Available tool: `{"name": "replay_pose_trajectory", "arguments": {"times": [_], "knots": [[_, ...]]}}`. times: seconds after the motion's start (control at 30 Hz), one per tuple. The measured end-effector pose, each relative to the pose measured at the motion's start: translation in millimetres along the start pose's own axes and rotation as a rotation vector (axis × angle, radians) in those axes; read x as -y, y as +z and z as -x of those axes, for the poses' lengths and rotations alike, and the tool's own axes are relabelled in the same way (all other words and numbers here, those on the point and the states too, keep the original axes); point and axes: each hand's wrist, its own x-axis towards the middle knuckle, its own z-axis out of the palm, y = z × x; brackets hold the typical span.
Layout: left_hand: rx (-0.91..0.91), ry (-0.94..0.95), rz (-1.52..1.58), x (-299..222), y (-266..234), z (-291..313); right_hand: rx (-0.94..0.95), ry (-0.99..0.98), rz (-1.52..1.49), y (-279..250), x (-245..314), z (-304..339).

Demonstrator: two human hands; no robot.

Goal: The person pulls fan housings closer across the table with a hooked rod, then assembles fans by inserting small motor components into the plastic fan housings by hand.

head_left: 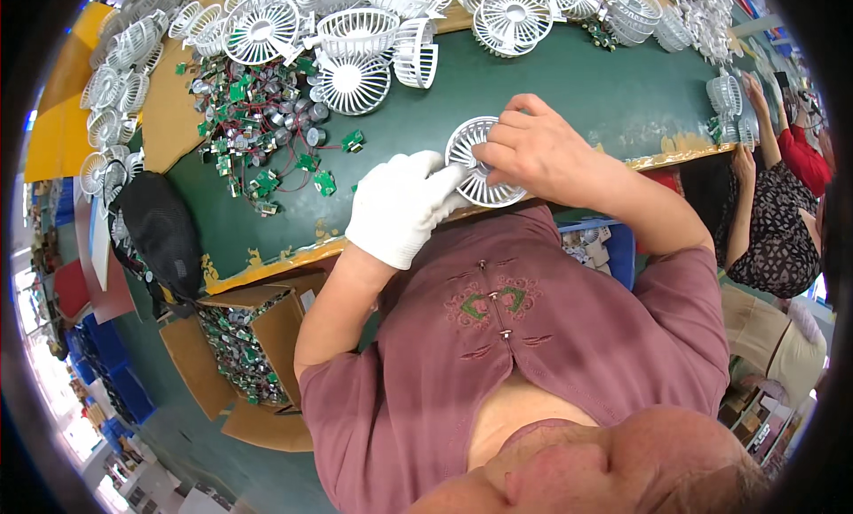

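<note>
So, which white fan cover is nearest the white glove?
The single round fan cover at the near edge of the table, touched by the gloved left hand and bare right hand. The other covers lie in piles and stacks, away from both hands.

No words, numbers or signs you can read. Grey-white fan cage (488, 192) between your hands: no legible mark. Green circuit boards (325, 183) on your bench (613, 96): any print too small to make out. Pale patch (307, 301) by the open carton (283, 336) below you: too small to read.
</note>
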Motion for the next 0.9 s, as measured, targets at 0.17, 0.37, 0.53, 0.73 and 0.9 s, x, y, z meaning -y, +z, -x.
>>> {"name": "replay_pose_trajectory", "arguments": {"times": [0.17, 0.37, 0.53, 0.73, 0.9], "knots": [[0.025, -0.007, 0.015, 2, 0, 2, 0.101, -0.062, -0.061, -3, -6, -5], [0.027, 0.019, 0.018, 4, 6, 1, 0.236, -0.129, 0.064, -10, 2, -17], [0.018, -0.008, 0.05, 5, 6, 3, 0.218, -0.138, -0.048, -5, -7, -17], [0.003, -0.16, 0.21, 0, 6, 16, 0.032, -0.012, -0.043, 7, 6, 1], [-0.42, -0.301, 0.303, 29, -14, 17, 0.025, 0.071, -0.067, 4, 6, 8]]}}
